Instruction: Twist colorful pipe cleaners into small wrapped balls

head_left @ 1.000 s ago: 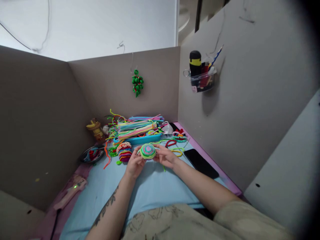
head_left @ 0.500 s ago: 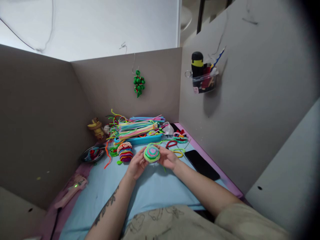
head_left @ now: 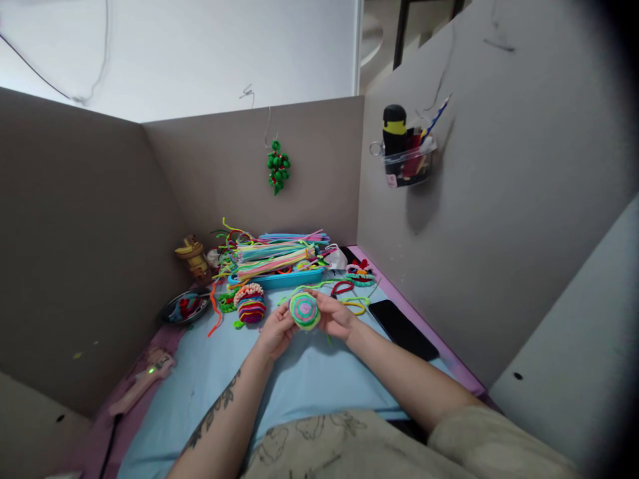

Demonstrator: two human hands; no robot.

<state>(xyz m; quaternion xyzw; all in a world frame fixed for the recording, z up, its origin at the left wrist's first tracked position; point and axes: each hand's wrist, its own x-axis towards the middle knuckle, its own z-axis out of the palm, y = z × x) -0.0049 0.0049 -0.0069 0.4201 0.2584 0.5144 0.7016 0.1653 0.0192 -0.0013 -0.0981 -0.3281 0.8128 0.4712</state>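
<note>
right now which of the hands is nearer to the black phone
The right. The right hand is to the left of the black phone, apart from it; the left hand is farther off, at the round striped piece's left.

round piece [head_left: 305, 311] ringed in pink, teal and lime; cloth [head_left: 319, 379] light blue.

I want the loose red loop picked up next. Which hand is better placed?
Probably the right hand: the red loop lies just beyond it. The left hand is farther off, across the striped round piece. Both hands hold that piece, so the left would need to keep it.
</note>
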